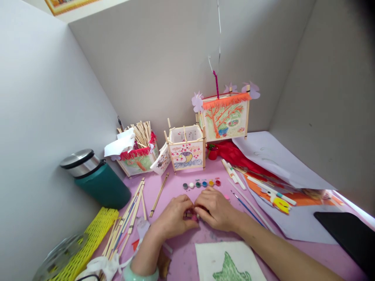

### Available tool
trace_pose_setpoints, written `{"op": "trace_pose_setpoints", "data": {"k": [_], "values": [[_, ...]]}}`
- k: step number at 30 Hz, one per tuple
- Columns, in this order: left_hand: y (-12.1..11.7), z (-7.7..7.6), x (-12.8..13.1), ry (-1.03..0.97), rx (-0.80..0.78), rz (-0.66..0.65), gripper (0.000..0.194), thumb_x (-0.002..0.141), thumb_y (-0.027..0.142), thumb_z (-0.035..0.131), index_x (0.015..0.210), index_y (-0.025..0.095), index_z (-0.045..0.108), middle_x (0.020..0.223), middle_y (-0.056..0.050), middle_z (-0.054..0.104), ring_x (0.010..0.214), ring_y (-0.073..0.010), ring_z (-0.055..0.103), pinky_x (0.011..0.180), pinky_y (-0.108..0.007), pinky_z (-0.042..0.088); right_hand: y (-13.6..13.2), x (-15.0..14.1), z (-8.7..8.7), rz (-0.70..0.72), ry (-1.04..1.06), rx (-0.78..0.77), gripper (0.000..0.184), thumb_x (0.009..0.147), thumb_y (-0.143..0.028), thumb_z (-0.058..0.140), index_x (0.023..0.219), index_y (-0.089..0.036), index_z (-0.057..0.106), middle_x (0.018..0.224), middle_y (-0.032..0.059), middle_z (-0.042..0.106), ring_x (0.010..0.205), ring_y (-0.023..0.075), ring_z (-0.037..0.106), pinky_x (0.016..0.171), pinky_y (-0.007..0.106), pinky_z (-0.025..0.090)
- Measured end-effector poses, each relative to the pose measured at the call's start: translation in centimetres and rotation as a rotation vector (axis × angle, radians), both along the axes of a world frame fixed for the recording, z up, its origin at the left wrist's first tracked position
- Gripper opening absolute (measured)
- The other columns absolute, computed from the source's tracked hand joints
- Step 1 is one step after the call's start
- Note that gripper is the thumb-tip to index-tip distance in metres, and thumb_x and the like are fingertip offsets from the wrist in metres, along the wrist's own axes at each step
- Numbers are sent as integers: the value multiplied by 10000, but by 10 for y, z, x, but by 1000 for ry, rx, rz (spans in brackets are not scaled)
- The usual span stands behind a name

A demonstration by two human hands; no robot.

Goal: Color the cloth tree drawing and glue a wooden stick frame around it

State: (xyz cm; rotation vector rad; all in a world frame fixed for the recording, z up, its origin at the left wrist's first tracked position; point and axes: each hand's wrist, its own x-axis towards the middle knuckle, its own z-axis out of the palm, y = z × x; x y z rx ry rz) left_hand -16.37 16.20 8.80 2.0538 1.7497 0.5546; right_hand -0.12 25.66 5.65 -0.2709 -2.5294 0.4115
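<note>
My left hand [177, 217] and my right hand [216, 208] meet over the middle of the desk, fingers curled and close together. Between them shows part of a small pinkish object [191, 216], mostly covered by my fingers; its kind cannot be made out. Just beyond my hands lies a row of small paint pots [198, 184] in grey, white, green, blue, yellow and red. Nearer to me, under my right forearm, is a white sheet [203, 257] with a green leaf-like drawing [230, 269].
At the back stand a stick-framed paper lantern [187, 156], a hanging lantern [227, 119] and a stick-filled box [137, 162]. A green bottle [101, 183] and wooden sticks [133, 210] are left. Markers [230, 171], a blue paintbrush [249, 208] and paper [304, 224] lie right.
</note>
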Motion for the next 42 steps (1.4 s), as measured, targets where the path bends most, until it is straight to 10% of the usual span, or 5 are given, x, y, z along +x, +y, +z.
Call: {"op": "trace_pose_setpoints", "data": {"k": [17, 28, 42], "values": [[9, -10, 1, -428, 169, 192, 495, 732, 136, 588, 1208, 178, 459, 1086, -83, 580, 837, -140, 579, 736, -279, 475, 7, -2, -2, -90, 180, 8, 180, 851, -222, 549, 1018, -154, 550, 872, 83, 625, 815, 212, 515, 764, 370, 353], [11, -13, 2, -592, 67, 251, 161, 760, 163, 559, 917, 164, 590, 857, -36, 679, 788, -147, 630, 743, -262, 478, 3, -2, 1, -107, 160, -20, 178, 837, -248, 559, 993, -163, 557, 864, 77, 620, 819, 212, 516, 779, 370, 340], [11, -15, 1, -397, 141, 259, 200, 742, 124, 541, 890, 187, 660, 855, -38, 680, 775, -151, 619, 736, -263, 478, 0, -6, -3, -120, 59, 21, 148, 903, -223, 450, 963, -156, 568, 843, 83, 609, 802, 204, 504, 783, 371, 332]]}}
